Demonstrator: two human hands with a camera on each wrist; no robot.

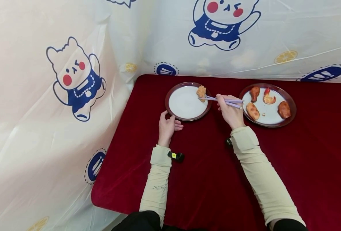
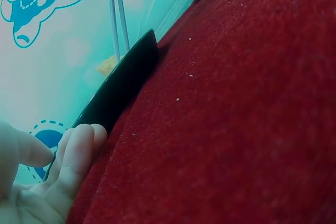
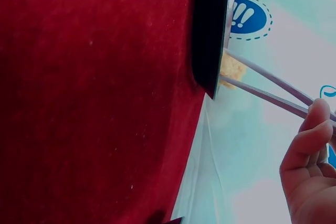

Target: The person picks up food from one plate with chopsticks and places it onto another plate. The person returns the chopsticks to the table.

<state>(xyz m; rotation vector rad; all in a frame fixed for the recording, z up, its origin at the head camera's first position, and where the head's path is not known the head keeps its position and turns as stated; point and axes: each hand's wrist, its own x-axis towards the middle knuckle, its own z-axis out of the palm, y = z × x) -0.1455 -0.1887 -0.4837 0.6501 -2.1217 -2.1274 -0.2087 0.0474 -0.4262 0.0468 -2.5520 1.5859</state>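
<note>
My right hand [image 1: 230, 110] holds a pair of lavender chopsticks [image 1: 213, 99], seen from the side in the right wrist view. Their tips are at a golden, crumbly-coated fried piece [image 1: 201, 91] at the right inner edge of a white plate with a brown rim [image 1: 188, 118]. In the right wrist view one tip lies on each side of the fried piece [image 3: 232, 70]. My left hand [image 1: 166, 128] is at the near-left rim of that plate. In the left wrist view its thumb and fingers [image 2: 79, 150] pinch the rim, the fingers against the dark outer wall.
To the right stands a second brown-rimmed plate [image 1: 294, 110]. It bears a drumstick [image 1: 254, 93], a shrimp [image 1: 269, 97], a golden-brown piece [image 1: 252, 111] and a darker brown piece [image 1: 284, 109]. Dark red cloth [image 1: 205, 179] covers the table; a printed white sheet [image 1: 153, 38] hangs behind.
</note>
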